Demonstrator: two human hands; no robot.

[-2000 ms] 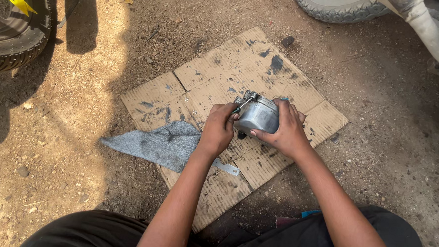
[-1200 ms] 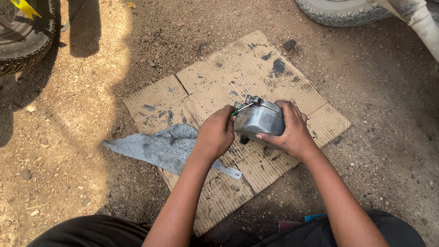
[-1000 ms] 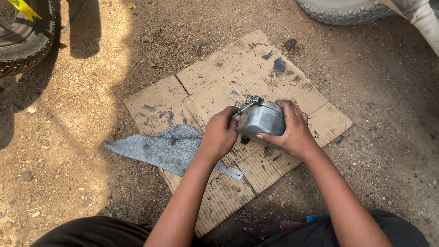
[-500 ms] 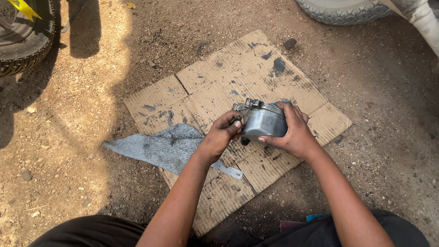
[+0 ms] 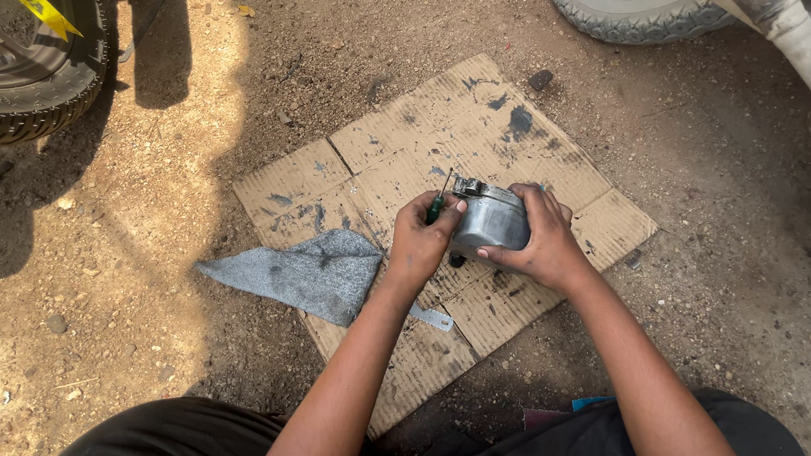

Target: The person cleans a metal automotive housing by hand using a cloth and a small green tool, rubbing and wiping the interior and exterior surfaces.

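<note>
Gripping a dull grey rounded metal housing (image 5: 492,221) at centre frame, the person's right hand (image 5: 534,238) cups it from the right, fingers over top, thumb under the near edge. Left hand (image 5: 420,240) is clenched round a small green-handled screwdriver (image 5: 436,204), tip up at the bracket on the housing's upper-left corner. Vs. half a sec ago the left hand's fingers have curled tighter and the green handle now shows, so the tool looks to be working that fitting. Both forearms run in from bottom of frame, wrists bent inward. Part is held just above a stained flat brown cardboard sheet (image 5: 390,163) on the dirt ground. Grey cloth rag (image 5: 303,269) lies left of centre; black tyre (image 5: 37,102) at upper left.
</note>
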